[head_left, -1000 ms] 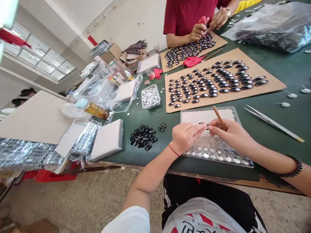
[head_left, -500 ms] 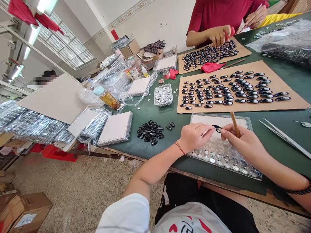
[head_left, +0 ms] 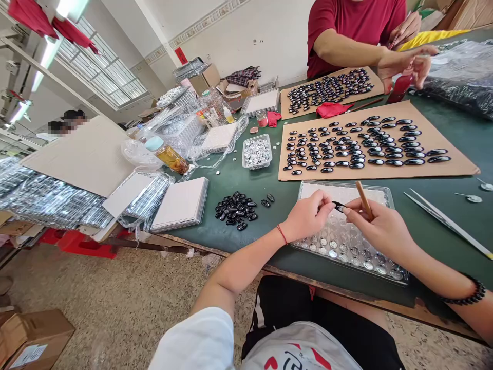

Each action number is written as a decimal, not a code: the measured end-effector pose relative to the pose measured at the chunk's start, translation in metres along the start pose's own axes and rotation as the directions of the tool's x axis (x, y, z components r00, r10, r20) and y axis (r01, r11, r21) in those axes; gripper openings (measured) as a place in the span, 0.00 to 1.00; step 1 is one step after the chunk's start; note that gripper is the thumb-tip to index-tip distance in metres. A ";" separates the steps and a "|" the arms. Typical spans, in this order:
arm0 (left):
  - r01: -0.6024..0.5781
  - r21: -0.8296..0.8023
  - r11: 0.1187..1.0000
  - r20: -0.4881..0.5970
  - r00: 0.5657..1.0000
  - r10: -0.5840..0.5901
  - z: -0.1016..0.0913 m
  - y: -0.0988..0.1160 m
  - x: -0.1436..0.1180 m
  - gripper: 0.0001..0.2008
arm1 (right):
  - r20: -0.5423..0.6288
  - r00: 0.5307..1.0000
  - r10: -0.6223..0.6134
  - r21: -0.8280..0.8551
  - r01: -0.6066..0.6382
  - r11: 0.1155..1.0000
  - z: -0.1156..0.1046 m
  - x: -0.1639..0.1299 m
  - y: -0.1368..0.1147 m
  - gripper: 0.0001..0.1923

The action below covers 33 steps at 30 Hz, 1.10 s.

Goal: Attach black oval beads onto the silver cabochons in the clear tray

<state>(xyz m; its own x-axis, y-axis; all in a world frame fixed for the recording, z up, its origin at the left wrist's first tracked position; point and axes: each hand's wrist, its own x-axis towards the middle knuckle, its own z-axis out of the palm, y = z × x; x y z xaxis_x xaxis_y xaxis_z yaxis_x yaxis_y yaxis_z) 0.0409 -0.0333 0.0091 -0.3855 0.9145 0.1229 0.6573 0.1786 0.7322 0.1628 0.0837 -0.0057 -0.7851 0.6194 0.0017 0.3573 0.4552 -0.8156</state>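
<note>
Between the fingertips of my left hand (head_left: 308, 217) and my right hand (head_left: 381, 223) is a small glossy black oval piece (head_left: 338, 206). My left thumb and fingers pinch its left end, and my right fingertips touch its other end. A wooden stick (head_left: 362, 199) stands up tilted from the grip of my right hand; its lower end is hidden by the fingers. Below both hands lies a clear plastic tray (head_left: 389, 198) with rows of round cups, several with silvery discs in them. A pile of similar black oval pieces (head_left: 235, 208) lies to the left.
Beyond the tray, a cardboard sheet (head_left: 327, 123) carries rows of black ovals. Long tweezers (head_left: 447, 221) lie at right. A tub of silvery discs (head_left: 257, 152) and a stack of white cards (head_left: 181, 203) are at left. A co-worker (head_left: 354, 31) in red sits opposite.
My hands still hold the black oval piece, with the left fingers more curled. The co-worker's hand has moved right, off the far board, with a red object near it. The view has shifted slightly.
</note>
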 end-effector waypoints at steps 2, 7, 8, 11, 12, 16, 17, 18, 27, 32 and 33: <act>0.048 -0.113 0.992 0.032 0.998 -0.045 -0.002 -0.001 0.002 0.09 | -0.003 1.000 -0.009 -0.002 0.009 1.000 0.001 0.001 0.001 0.13; 0.110 -0.278 0.954 -0.026 0.992 -0.122 -0.004 -0.011 0.006 0.09 | 0.021 0.999 -0.032 -0.016 0.033 0.999 0.001 0.001 -0.001 0.12; 0.105 -0.287 0.952 -0.061 0.990 -0.127 -0.005 -0.011 0.007 0.10 | 0.039 0.998 -0.040 -0.018 0.041 0.999 0.001 0.001 -0.001 0.12; 0.069 -0.251 0.966 -0.100 0.990 -0.096 -0.007 -0.007 0.007 0.14 | 0.080 0.995 -0.051 -0.026 0.053 0.998 0.000 0.001 -0.002 0.13; 0.054 -0.224 0.973 -0.083 0.994 -0.075 -0.008 -0.005 0.007 0.17 | 0.095 0.994 -0.054 -0.027 0.057 0.998 0.000 0.001 -0.001 0.13; 0.015 -0.136 0.991 0.028 1.000 -0.011 -0.009 0.001 0.006 0.15 | 0.196 0.977 -0.084 -0.018 0.089 0.996 -0.001 0.004 0.001 0.12; 0.022 -0.128 0.992 0.045 0.999 -0.016 -0.009 0.002 0.006 0.13 | 0.223 0.971 -0.085 -0.007 0.089 0.996 -0.002 0.004 0.001 0.13; 0.038 -0.126 0.991 0.060 0.998 -0.030 -0.009 0.001 0.006 0.13 | 0.248 0.966 -0.080 0.008 0.081 0.997 -0.003 0.005 0.001 0.13; 0.220 -0.317 0.922 0.191 0.968 -0.165 -0.007 -0.008 0.010 0.15 | 0.263 0.958 -0.113 0.060 0.100 0.993 -0.007 0.007 0.000 0.19; 0.242 -0.450 0.860 0.165 0.969 -0.186 -0.007 -0.011 0.013 0.12 | 0.247 0.958 -0.146 0.093 0.126 0.988 -0.007 0.004 -0.001 0.20; 0.251 -0.465 0.849 0.161 0.967 -0.197 -0.007 -0.011 0.013 0.12 | 0.246 0.958 -0.147 0.096 0.127 0.987 -0.007 0.003 -0.002 0.20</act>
<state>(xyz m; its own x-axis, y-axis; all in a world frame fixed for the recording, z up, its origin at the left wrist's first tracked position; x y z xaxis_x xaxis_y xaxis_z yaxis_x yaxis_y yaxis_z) 0.0239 -0.0260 0.0071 -0.3983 0.9075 -0.1336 0.1604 0.2123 0.9640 0.1633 0.0888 -0.0001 -0.9292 0.3690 -0.0210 0.2048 0.4667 -0.8604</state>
